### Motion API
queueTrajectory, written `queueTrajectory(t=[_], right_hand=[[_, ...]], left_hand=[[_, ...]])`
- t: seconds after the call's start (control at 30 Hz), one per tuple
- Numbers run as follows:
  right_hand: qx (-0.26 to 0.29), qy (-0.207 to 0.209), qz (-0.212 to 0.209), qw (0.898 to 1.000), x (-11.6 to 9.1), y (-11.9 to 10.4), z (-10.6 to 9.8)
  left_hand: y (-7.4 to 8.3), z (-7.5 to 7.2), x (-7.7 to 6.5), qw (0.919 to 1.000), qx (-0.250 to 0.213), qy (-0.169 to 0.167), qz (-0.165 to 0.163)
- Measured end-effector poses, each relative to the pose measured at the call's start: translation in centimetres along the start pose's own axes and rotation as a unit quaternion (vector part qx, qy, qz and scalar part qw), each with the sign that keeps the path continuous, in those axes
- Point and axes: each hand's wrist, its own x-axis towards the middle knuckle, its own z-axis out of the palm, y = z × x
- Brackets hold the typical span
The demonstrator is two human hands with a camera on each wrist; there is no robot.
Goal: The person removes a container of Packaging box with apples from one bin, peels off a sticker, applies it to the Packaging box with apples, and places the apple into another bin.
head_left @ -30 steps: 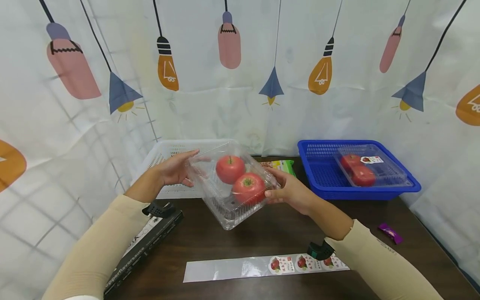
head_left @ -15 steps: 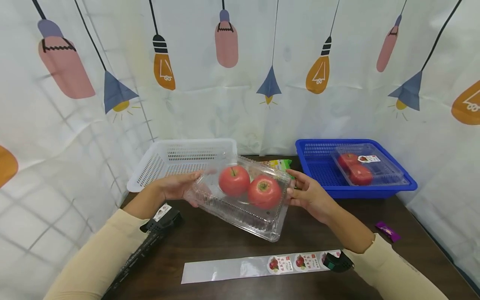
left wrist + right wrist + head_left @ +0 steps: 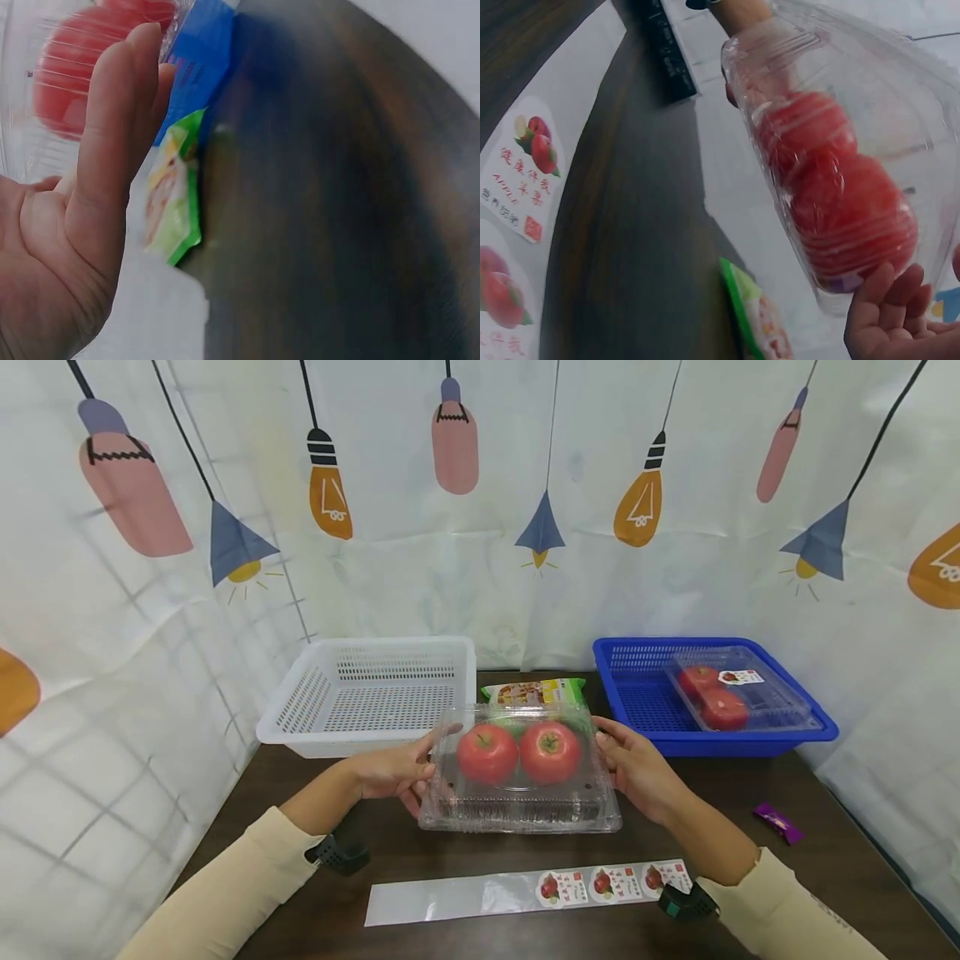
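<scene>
Both hands hold a clear plastic clamshell container (image 3: pixel 517 810) by its two ends, above the table. Inside, two red apples (image 3: pixel 487 754) lie side by side, visible through the plastic. My left hand (image 3: pixel 393 771) grips the left end, and my right hand (image 3: pixel 637 768) grips the right end. The right wrist view shows the curled fingers of the right hand (image 3: pixel 900 315) at the container's edge, beside the apples (image 3: pixel 851 214). In the left wrist view, the left hand (image 3: pixel 90 195) overlaps part of the container.
A strip of apple stickers (image 3: pixel 525 897) lies in front. Behind stand a white basket (image 3: pixel 367 743), a green packet (image 3: pixel 532 692) and a blue basket (image 3: pixel 720 747) with another labelled apple container (image 3: pixel 780 710). A purple wrapped item (image 3: pixel 778 823) lies right; a black box (image 3: pixel 667 60) shows in the right wrist view.
The container has turned from a slant to level, its long side now facing me. The left hand has moved right and nearer; the right hand first moved right, then slightly down.
</scene>
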Motion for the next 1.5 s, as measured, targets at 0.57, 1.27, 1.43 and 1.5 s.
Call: queueTrajectory(t=[0.57, 1.27, 1.43, 1.5], right_hand=[[-0.024, 0.066, 0.023, 0.997, -0.6, 2.8, -0.9], [-0.046, 0.099, 0.049, 0.993, 0.5, 5.0, -2.7], [-0.067, 0.099, 0.056, 0.991, 0.8, 5.3, -3.1], [-0.069, 0.1, 0.057, 0.991, 0.9, 5.4, -3.2]], left_hand=[[-3.3, 2.1, 2.5, 0.9969, -0.005, 0.075, -0.021], [-4.3, 2.6, 4.6, 0.9905, -0.028, 0.128, -0.043], [-4.4, 2.6, 4.9, 0.989, -0.017, 0.137, -0.052], [-4.5, 2.7, 5.0, 0.9887, -0.012, 0.139, -0.054]])
